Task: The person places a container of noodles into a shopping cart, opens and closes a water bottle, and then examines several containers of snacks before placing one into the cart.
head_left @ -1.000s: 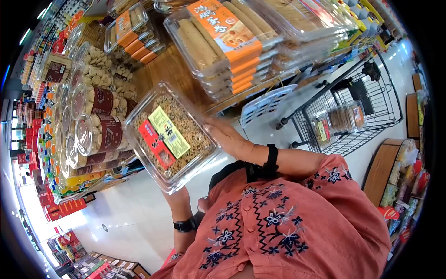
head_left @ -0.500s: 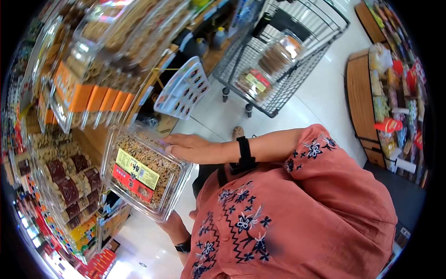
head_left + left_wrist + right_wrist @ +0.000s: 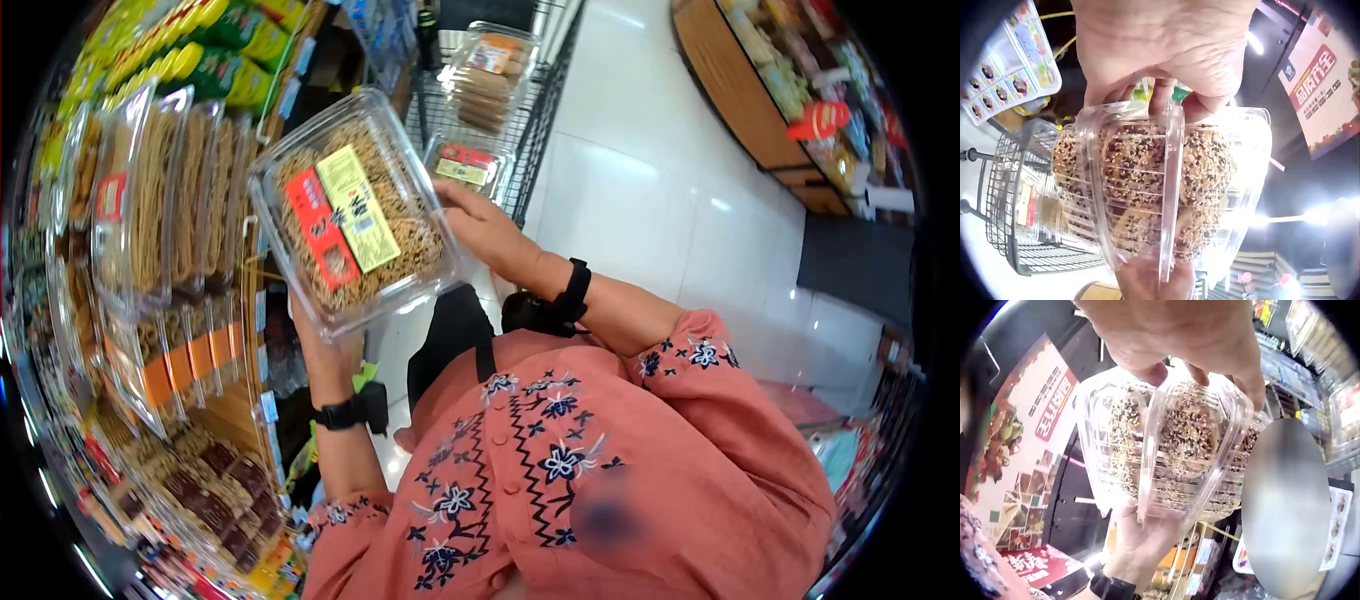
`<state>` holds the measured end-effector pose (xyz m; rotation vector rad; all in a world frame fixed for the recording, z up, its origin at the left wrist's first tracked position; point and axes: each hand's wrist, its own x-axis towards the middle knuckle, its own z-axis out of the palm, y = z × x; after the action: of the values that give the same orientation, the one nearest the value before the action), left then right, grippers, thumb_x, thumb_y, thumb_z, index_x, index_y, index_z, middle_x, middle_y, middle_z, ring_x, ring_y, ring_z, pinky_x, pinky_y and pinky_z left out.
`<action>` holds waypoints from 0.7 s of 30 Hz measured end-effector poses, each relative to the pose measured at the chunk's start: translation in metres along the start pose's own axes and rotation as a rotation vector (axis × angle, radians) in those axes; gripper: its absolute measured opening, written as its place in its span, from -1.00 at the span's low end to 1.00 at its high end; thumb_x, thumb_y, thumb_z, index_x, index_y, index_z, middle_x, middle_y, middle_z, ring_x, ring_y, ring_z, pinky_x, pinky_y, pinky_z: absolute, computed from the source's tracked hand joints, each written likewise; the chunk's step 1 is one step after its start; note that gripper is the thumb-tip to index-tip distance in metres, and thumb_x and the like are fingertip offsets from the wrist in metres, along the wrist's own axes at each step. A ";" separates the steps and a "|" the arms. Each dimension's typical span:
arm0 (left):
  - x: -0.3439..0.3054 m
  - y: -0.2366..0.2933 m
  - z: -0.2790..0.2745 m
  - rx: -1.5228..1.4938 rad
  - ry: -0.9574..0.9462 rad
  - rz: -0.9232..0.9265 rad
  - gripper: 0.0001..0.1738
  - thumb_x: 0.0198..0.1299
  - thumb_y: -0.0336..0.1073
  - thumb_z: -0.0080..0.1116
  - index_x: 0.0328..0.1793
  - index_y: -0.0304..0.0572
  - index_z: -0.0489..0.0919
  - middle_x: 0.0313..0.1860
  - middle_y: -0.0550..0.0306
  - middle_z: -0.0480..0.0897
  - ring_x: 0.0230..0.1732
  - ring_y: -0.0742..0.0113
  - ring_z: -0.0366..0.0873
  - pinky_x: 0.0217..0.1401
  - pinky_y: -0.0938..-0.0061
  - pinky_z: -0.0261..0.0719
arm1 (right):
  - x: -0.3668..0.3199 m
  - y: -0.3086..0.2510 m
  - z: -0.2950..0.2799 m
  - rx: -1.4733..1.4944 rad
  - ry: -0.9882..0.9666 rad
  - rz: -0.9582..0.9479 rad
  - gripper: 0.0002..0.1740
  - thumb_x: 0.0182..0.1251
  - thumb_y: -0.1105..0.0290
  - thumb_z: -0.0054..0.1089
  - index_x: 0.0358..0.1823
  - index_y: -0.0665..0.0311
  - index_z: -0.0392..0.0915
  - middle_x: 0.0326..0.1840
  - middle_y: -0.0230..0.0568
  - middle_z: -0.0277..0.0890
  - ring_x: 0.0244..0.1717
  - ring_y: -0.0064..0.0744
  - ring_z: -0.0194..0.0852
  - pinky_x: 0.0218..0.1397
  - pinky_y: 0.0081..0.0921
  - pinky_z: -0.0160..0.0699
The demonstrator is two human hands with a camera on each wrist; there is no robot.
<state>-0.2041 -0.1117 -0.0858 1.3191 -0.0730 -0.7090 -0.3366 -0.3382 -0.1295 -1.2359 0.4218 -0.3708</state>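
Observation:
A clear plastic box of sesame-coated pastries [image 3: 345, 215], with a red and yellow label, is held up tilted before the chest. Two clear rims, one behind the other, show in both wrist views, like two boxes stacked together. My right hand [image 3: 490, 230] grips the box at its right edge. On the opposite edge my left hand [image 3: 1160, 56] holds it, fingers bent over the rim; in the head view the box covers most of that hand. Sesame pastries [image 3: 1188, 431] press close to the clear walls.
A shopping cart [image 3: 540, 130] beyond the hands carries a similar sesame box [image 3: 468, 165] and a box of brown pastries [image 3: 490, 85]. Shelves at left hold stacked egg-roll boxes [image 3: 150, 215] and green-yellow packages [image 3: 215, 60]. A curved wooden display [image 3: 735, 100] stands at right.
The person has turned, so the shopping cart now lies behind the held box in the head view and the shelves have shifted left. Both hands still hold the box.

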 end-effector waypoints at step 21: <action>0.282 -0.124 0.080 0.245 -0.655 -0.641 -0.64 0.43 -0.13 0.15 0.27 -0.02 0.48 0.14 0.29 0.59 0.15 0.35 0.58 0.21 0.33 0.57 | 0.035 0.124 -0.092 0.300 0.658 0.230 -0.47 0.45 0.29 0.10 0.35 0.43 0.37 0.17 -0.17 0.51 0.18 -0.47 0.42 0.27 -0.54 0.38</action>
<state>-0.0698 -0.3337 -0.2705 1.2942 -0.2784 -1.7094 -0.3472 -0.3952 -0.2764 -0.7390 1.0221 -0.6175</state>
